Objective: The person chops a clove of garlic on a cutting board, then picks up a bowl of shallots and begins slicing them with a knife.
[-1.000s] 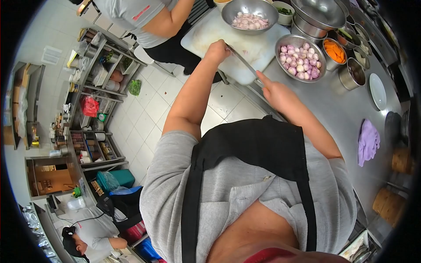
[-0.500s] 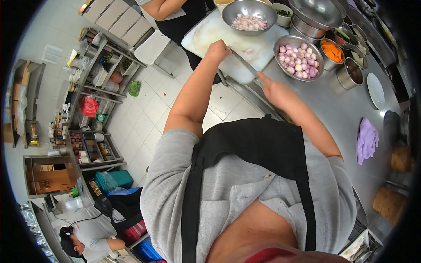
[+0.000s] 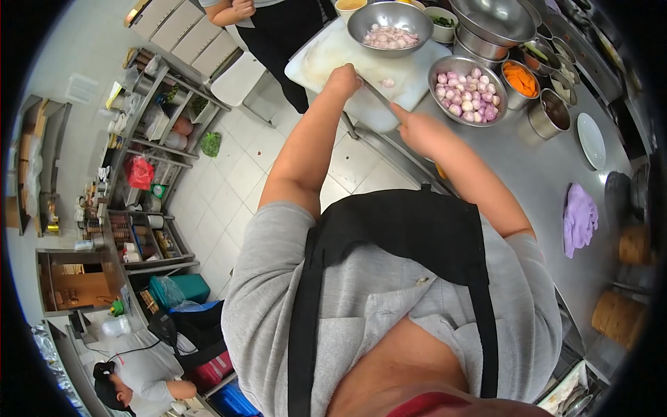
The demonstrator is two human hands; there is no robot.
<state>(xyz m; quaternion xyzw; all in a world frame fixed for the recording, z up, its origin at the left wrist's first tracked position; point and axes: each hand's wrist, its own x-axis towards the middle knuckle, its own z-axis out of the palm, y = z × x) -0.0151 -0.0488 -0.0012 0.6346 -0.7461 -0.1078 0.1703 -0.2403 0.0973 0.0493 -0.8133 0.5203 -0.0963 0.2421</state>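
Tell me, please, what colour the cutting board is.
The cutting board is white with faint yellowish stains, as the head view shows.

Knife (image 3: pixel 376 93) bars the near end of the board (image 3: pixel 313 64); worktop (image 3: pixel 531 177) rightward seems passable.

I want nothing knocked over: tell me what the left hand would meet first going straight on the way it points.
Probably the metal bowl of pale pieces: it lies ahead of the left hand, beyond a stretch of cutting board, though the hand's height against the rim is hard to judge.
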